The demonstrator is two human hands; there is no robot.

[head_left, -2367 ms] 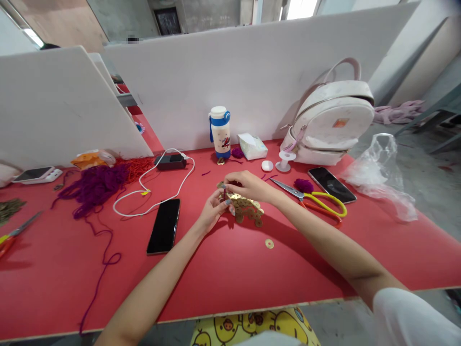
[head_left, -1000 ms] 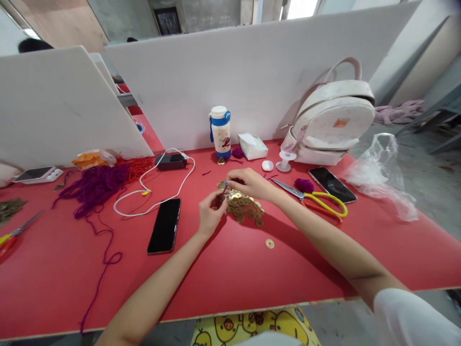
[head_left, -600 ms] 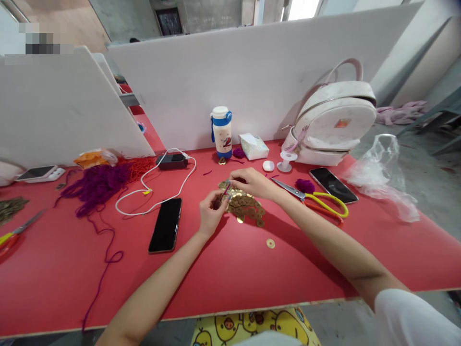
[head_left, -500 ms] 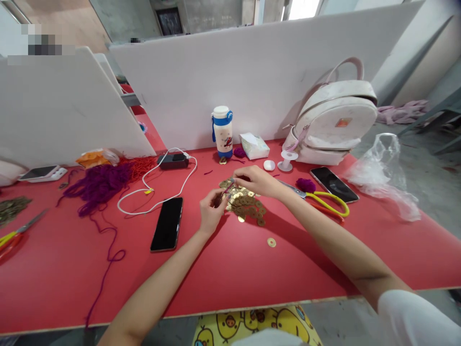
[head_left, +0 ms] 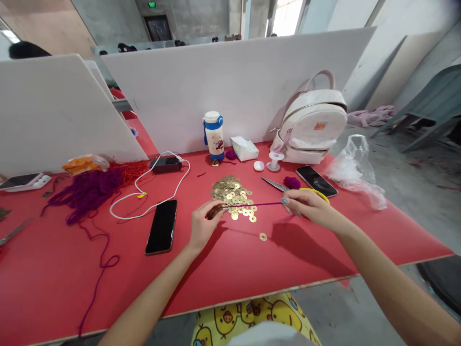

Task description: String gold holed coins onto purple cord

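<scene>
A purple cord (head_left: 256, 204) runs taut between my two hands, just above the red table. My left hand (head_left: 206, 222) is closed in a pinch at the cord's left end; whether a coin is also in those fingers is hidden. My right hand (head_left: 309, 205) pinches the other end, over the handles of the scissors (head_left: 275, 184). Behind and under the cord lies a heap of brass coins (head_left: 230, 190) with holes in their middles. One loose coin (head_left: 263, 237) lies nearer to me, apart from the heap.
On the red table (head_left: 230, 269), a black phone (head_left: 162, 227) lies left of the coins, near a white cable (head_left: 118, 217) and purple yarn (head_left: 90, 187). A bottle (head_left: 214, 137), tissue pack (head_left: 245, 149), spool (head_left: 275, 161) and backpack (head_left: 309, 127) stand along the white partition (head_left: 223, 86).
My right hand has moved right, away from my left hand, drawing the purple cord out straight between them. My left hand stays near the coins. The camera view has shifted slightly.
</scene>
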